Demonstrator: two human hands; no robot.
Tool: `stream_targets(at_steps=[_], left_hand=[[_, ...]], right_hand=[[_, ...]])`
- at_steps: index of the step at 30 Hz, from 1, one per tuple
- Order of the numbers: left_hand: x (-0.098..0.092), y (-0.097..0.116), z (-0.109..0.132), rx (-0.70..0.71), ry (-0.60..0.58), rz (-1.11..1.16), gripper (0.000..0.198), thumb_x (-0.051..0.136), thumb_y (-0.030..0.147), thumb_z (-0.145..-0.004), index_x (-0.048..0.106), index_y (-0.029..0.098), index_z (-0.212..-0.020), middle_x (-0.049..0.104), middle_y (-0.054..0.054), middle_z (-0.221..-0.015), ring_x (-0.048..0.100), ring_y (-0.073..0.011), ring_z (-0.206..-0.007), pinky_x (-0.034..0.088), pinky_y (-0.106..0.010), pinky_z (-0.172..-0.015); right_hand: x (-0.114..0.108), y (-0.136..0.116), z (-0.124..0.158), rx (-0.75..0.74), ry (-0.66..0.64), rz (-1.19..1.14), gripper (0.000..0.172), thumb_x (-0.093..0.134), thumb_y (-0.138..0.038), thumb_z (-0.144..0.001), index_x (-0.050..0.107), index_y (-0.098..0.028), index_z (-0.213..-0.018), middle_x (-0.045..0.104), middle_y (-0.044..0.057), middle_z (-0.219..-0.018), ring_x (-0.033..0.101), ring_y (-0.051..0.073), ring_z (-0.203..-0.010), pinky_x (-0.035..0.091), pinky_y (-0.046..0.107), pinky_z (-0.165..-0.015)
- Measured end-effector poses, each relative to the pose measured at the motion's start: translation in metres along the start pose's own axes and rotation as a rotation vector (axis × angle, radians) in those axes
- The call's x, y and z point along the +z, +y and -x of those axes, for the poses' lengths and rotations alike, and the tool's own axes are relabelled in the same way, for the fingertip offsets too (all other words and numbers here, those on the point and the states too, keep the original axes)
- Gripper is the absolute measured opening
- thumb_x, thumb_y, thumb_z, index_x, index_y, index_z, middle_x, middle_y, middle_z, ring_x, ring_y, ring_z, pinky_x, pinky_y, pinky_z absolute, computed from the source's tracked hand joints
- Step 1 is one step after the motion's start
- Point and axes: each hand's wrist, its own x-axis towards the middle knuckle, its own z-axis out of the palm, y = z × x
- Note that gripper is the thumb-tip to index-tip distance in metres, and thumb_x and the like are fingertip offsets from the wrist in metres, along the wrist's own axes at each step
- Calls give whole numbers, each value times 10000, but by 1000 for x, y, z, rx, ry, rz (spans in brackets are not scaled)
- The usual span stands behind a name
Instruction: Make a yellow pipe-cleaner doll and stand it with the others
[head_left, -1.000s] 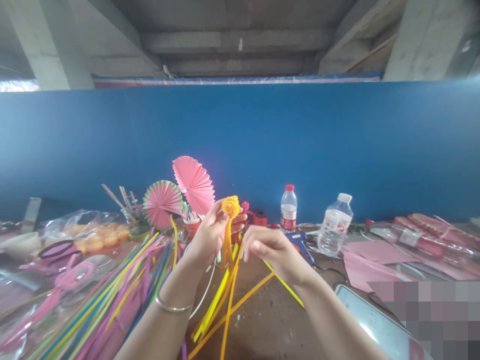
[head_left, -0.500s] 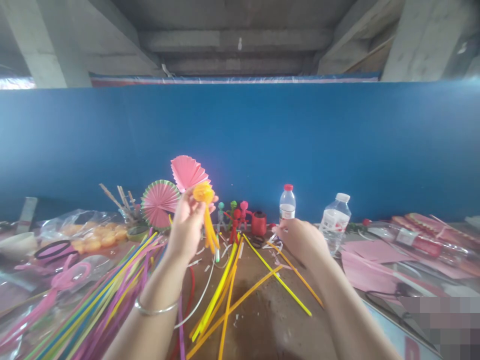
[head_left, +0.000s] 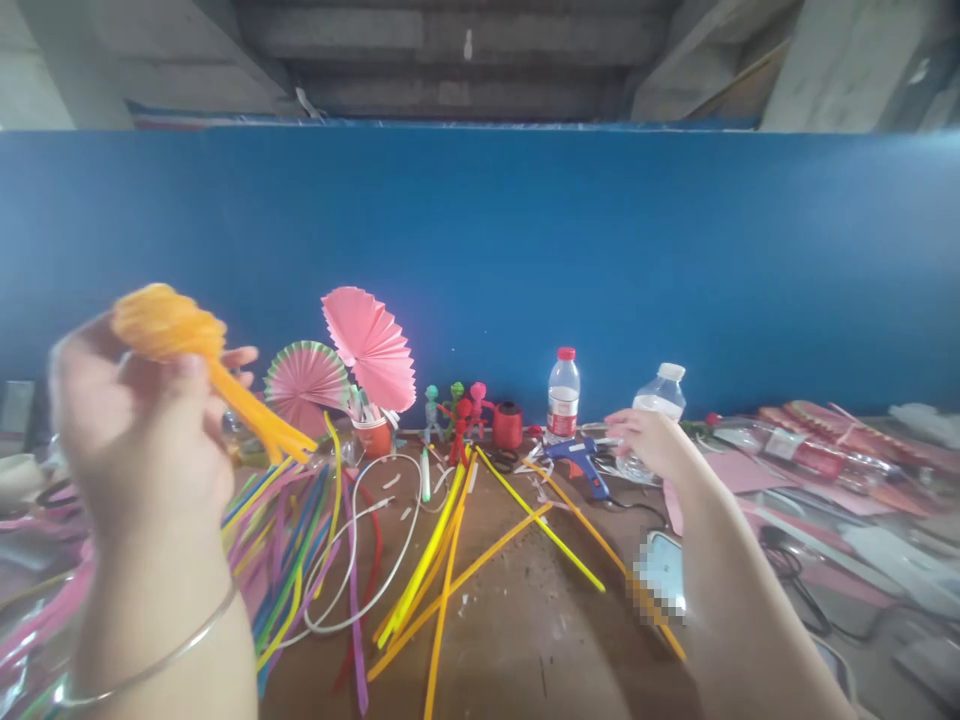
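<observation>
My left hand (head_left: 161,420), raised at the left, is closed around an orange pipe-cleaner piece (head_left: 172,325). It has a wound, rounded head, and loose strands hang down from it to the right. My right hand (head_left: 645,435) is lifted near the clear water bottle with the white cap (head_left: 670,375), its fingers stretched out and nothing seen in them. I cannot tell whether it touches the bottle. Just left of and below those fingers a blue glue gun (head_left: 577,460) lies on the table. Yellow pipe cleaners (head_left: 427,570) and orange pipe cleaners (head_left: 480,585) are spread across the middle.
Small pipe-cleaner figures (head_left: 461,415) stand at the back beside a red pot (head_left: 508,425) and a red-capped bottle (head_left: 563,395). Pink paper fans (head_left: 371,350) rise at the left. A white cable (head_left: 409,560) loops over the table. A phone (head_left: 664,570) lies by my right forearm.
My left hand has moved left and closer to the camera with the orange pipe-cleaner piece. My right hand has shifted right, its fingers spreading, and the glue gun shows uncovered.
</observation>
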Motion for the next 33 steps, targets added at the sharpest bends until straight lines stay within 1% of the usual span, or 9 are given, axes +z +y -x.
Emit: stream_targets(at_steps=[2,3,6,10,16,20,24,28,33], left_hand=[[26,4,5,292,18,-83,347,489,143,-831,431,324,-1121,517,79,-1187,322,-306,-1228,409,-460,-732],[40,5,8,300,8,-82,321,480,146,-835,452,316,-1106,540,83,-1153,362,-291,-1207,409,-462,-760],[78,0,22,202,-66,-7,349,575,164,-767,495,275,-1088,578,44,-1077,488,-261,-1097,443,-412,-807],[108,-19,34,39,-301,0,385,616,189,-723,515,236,-1091,581,-33,-1075,542,-221,-1014,448,-347,-854],[125,-50,38,-168,-454,10,420,628,216,-708,509,220,-1110,585,-60,-1041,563,-209,-946,436,-338,-840],[130,-76,41,-463,-467,250,342,618,255,-715,528,194,-1038,584,-46,-919,595,-183,-831,477,-316,-745],[140,-98,49,-685,-296,511,295,607,321,-709,452,245,-948,541,11,-827,597,-121,-620,484,-254,-538],[152,-106,57,-647,-204,538,403,672,292,-641,380,256,-916,521,53,-745,460,-18,-431,329,-121,-378],[159,-106,64,-574,-183,394,484,725,242,-577,371,216,-905,504,69,-643,368,-1,-372,256,-116,-341]], right_hand=[[6,0,-1,-26,-46,-72,485,584,-166,-685,511,-190,-1164,645,101,-986,611,130,-566,459,246,-521],[9,0,-1,-26,-101,-111,521,614,-180,-664,503,-208,-1172,644,94,-991,610,128,-562,460,245,-514],[17,-4,0,-3,-175,-159,307,575,-287,-719,615,-162,-996,670,87,-847,607,135,-556,463,257,-521],[32,-21,6,-240,-233,-195,134,615,-209,-672,646,-147,-787,668,69,-793,613,154,-695,477,264,-631],[50,-51,24,-182,-649,-566,356,512,-345,-789,509,-187,-1108,640,86,-928,621,139,-643,481,258,-539],[55,-56,28,-178,-737,-765,448,374,-488,-840,479,-189,-1156,622,106,-953,622,176,-719,475,281,-548],[60,-57,28,-161,-786,-838,540,270,-562,-845,412,-217,-1234,618,112,-964,617,197,-758,469,294,-552],[64,-59,28,-156,-857,-845,559,233,-581,-844,356,-249,-1276,618,112,-982,614,183,-737,471,299,-571],[72,-63,30,-214,-965,-807,552,214,-579,-850,329,-277,-1297,604,100,-999,612,176,-770,475,296,-599]])
